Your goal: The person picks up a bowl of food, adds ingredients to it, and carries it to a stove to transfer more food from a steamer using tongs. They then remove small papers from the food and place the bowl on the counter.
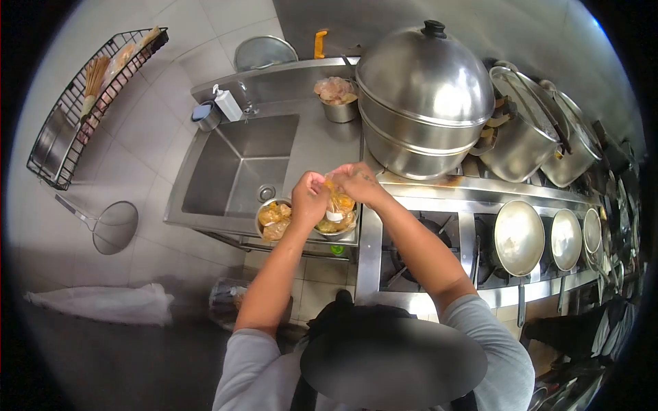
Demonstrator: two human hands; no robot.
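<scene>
Both hands are at the front edge of the steel counter, pinching a clear plastic bag (340, 201) of yellow-orange food with a white label on it. My left hand (312, 198) closes on the bag's left side near the top. On the upper right, the fingers of my right hand (358, 183) grip its gathered plastic. Beneath the bag is a round metal bowl (337, 233) holding more bagged food, partly covered. A second bowl (259, 218) with similar yellow bags (275, 220) stands just left of my left forearm.
A steel sink (233, 171) lies to the left, with a white pump bottle (227, 105) behind it. A metal pot (340, 111) of plastic bags stands at the back. Right of it are a large domed steamer (425, 96), stockpots (524, 130) and pans (519, 236) on burners.
</scene>
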